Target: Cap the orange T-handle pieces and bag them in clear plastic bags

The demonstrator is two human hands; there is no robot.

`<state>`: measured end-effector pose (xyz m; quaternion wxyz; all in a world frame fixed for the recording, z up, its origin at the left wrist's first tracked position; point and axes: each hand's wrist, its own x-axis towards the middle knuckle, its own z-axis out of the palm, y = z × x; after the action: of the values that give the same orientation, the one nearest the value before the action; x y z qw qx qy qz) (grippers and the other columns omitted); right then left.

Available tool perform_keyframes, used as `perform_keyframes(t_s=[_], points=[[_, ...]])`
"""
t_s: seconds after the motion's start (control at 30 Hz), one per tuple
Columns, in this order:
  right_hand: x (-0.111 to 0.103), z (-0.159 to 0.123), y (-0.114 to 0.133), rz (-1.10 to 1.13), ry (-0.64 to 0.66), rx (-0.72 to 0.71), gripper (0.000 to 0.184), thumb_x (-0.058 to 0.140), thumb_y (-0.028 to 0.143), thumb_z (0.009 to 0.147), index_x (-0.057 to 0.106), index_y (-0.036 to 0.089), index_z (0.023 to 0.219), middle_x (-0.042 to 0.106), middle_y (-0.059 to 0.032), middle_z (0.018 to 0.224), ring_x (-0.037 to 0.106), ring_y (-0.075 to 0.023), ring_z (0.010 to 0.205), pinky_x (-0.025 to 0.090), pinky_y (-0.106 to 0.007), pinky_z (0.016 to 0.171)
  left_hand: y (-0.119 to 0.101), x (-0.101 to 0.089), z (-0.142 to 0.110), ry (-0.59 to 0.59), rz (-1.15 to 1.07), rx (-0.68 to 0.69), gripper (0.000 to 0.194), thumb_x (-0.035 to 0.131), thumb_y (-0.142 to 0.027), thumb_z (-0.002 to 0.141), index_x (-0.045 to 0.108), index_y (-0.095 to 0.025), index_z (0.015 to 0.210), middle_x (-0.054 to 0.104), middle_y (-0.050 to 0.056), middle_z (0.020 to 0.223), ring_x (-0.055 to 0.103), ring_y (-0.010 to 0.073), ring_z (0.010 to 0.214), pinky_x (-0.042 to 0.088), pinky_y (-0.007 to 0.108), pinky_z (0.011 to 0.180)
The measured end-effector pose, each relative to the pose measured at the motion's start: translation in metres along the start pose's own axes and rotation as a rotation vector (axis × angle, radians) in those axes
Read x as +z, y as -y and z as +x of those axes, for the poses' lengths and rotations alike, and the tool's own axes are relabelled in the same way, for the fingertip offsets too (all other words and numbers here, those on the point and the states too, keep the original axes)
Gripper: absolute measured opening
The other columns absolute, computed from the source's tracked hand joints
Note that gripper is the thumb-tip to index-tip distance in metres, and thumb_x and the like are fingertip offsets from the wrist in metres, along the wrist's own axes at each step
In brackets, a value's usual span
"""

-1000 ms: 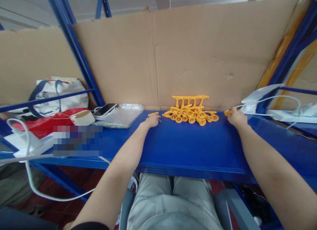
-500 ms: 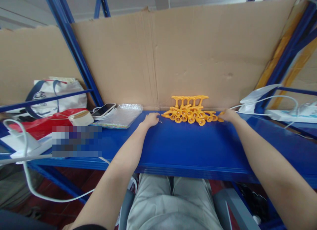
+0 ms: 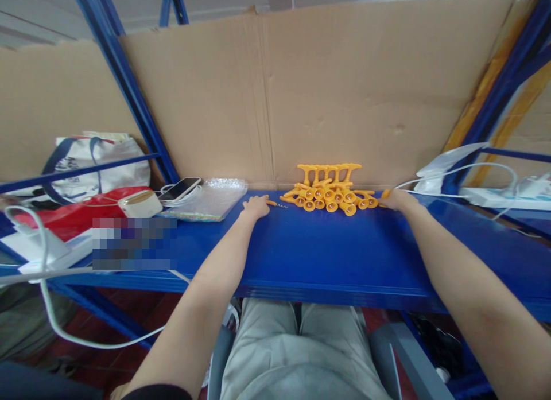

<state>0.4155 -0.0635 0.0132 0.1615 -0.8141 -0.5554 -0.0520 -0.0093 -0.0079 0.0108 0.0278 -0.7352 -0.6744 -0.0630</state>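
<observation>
My left hand [image 3: 256, 206] rests on the blue shelf, its fingers closed on a corkscrew [image 3: 280, 205]. A short yellow stem and a thin metal spiral stick out to the right of the fingers; the rest is hidden by the hand. To the right lies a pile of yellow corkscrews [image 3: 331, 194], several with bell-shaped ends facing me and several T-shaped handles standing up behind. At the pile's right end, my right hand [image 3: 398, 199] is closed on a yellow piece [image 3: 384, 194], mostly covered by the fingers.
A tall cardboard panel [image 3: 206, 101] stands behind the shelf [image 3: 327, 256]. Left of my left hand are a clear plastic packet [image 3: 215, 199], a phone [image 3: 181, 189], a white charger [image 3: 140, 204] and a red bag [image 3: 94, 208]. White cables [image 3: 473, 170] and a power strip [image 3: 495, 200] lie at right.
My left hand has shifted slightly left, and more of the corkscrew's yellow stem and spiral now shows. My right hand stays at the pile's end, with its yellow piece tilted up a little.
</observation>
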Motion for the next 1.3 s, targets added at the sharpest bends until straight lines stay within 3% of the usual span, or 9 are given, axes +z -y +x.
perform_keyframes(t_s=[0.1, 0.17, 0.37, 0.63, 0.83, 0.97, 1.1, 1.3], points=[[-0.008, -0.006, 0.008, -0.036, 0.000, 0.141, 0.046, 0.063, 0.037, 0.077, 0.068, 0.009, 0.113, 0.070, -0.0237, 0.107, 0.067, -0.0361, 0.104, 0.055, -0.041, 0.080, -0.001, -0.004, -0.005, -0.030, 0.058, -0.029, 0.047, 0.044, -0.023, 0.087, 0.061, -0.028, 0.131, 0.059, 0.013, 0.137, 0.053, 0.0325, 0.129, 0.045, 0.051, 0.103], [-0.013, -0.010, 0.014, -0.006, -0.070, 0.126, 0.046, 0.062, 0.031, 0.079, 0.065, 0.007, 0.118, 0.069, -0.0253, 0.110, 0.066, -0.0366, 0.107, 0.054, -0.041, 0.083, -0.002, -0.008, -0.007, -0.010, 0.058, -0.041, 0.043, 0.045, -0.023, 0.087, 0.063, -0.027, 0.127, 0.062, 0.012, 0.133, 0.057, 0.0307, 0.124, 0.047, 0.047, 0.102], [-0.022, -0.018, 0.038, 0.082, -0.236, -0.025, 0.036, 0.059, 0.028, 0.083, 0.063, 0.012, 0.115, 0.067, -0.0221, 0.112, 0.064, -0.0345, 0.106, 0.050, -0.041, 0.089, -0.006, -0.018, -0.013, 0.035, 0.026, -0.020, 0.039, 0.051, -0.037, 0.088, 0.065, -0.020, 0.120, 0.067, 0.013, 0.127, 0.062, 0.0298, 0.118, 0.053, 0.036, 0.095], [-0.026, -0.023, 0.066, 0.094, -0.227, -0.181, 0.029, 0.061, 0.027, 0.083, 0.069, 0.012, 0.107, 0.068, -0.0196, 0.111, 0.064, -0.0323, 0.105, 0.050, -0.039, 0.091, -0.008, -0.022, -0.017, -0.042, -0.035, -0.060, 0.044, 0.053, -0.047, 0.088, 0.065, -0.018, 0.118, 0.068, 0.016, 0.123, 0.063, 0.0340, 0.116, 0.053, 0.040, 0.093], [-0.018, -0.027, 0.079, 0.092, -0.247, -0.394, 0.031, 0.060, 0.028, 0.085, 0.069, 0.013, 0.111, 0.070, -0.0170, 0.112, 0.065, -0.0306, 0.105, 0.050, -0.039, 0.091, -0.012, -0.033, -0.024, -0.144, -0.066, -0.189, 0.040, 0.055, -0.036, 0.087, 0.062, -0.016, 0.121, 0.066, 0.019, 0.124, 0.063, 0.0322, 0.116, 0.053, 0.036, 0.089], [-0.013, -0.032, 0.086, 0.090, -0.229, -0.493, 0.032, 0.056, 0.032, 0.089, 0.069, 0.014, 0.112, 0.071, -0.0169, 0.111, 0.066, -0.0300, 0.103, 0.051, -0.038, 0.090, -0.016, -0.042, -0.030, -0.241, -0.111, -0.201, 0.038, 0.048, -0.028, 0.089, 0.059, -0.013, 0.122, 0.067, 0.022, 0.120, 0.065, 0.0317, 0.111, 0.052, 0.038, 0.088], [-0.008, -0.031, 0.085, 0.119, -0.186, -0.611, 0.035, 0.055, 0.027, 0.088, 0.068, 0.012, 0.118, 0.069, -0.0178, 0.110, 0.066, -0.0302, 0.102, 0.051, -0.040, 0.091, -0.022, -0.045, -0.035, -0.329, -0.124, -0.112, 0.039, 0.047, -0.032, 0.090, 0.056, -0.015, 0.123, 0.070, 0.019, 0.112, 0.068, 0.0320, 0.104, 0.052, 0.038, 0.082], [-0.001, -0.026, 0.085, 0.185, -0.238, -0.731, 0.039, 0.055, 0.018, 0.083, 0.066, 0.014, 0.120, 0.068, -0.0152, 0.111, 0.066, -0.0290, 0.103, 0.052, -0.041, 0.093, -0.035, -0.042, -0.043, -0.361, -0.088, 0.235, 0.033, 0.052, -0.032, 0.088, 0.057, -0.021, 0.119, 0.073, 0.011, 0.098, 0.070, 0.0299, 0.098, 0.051, 0.034, 0.079]])
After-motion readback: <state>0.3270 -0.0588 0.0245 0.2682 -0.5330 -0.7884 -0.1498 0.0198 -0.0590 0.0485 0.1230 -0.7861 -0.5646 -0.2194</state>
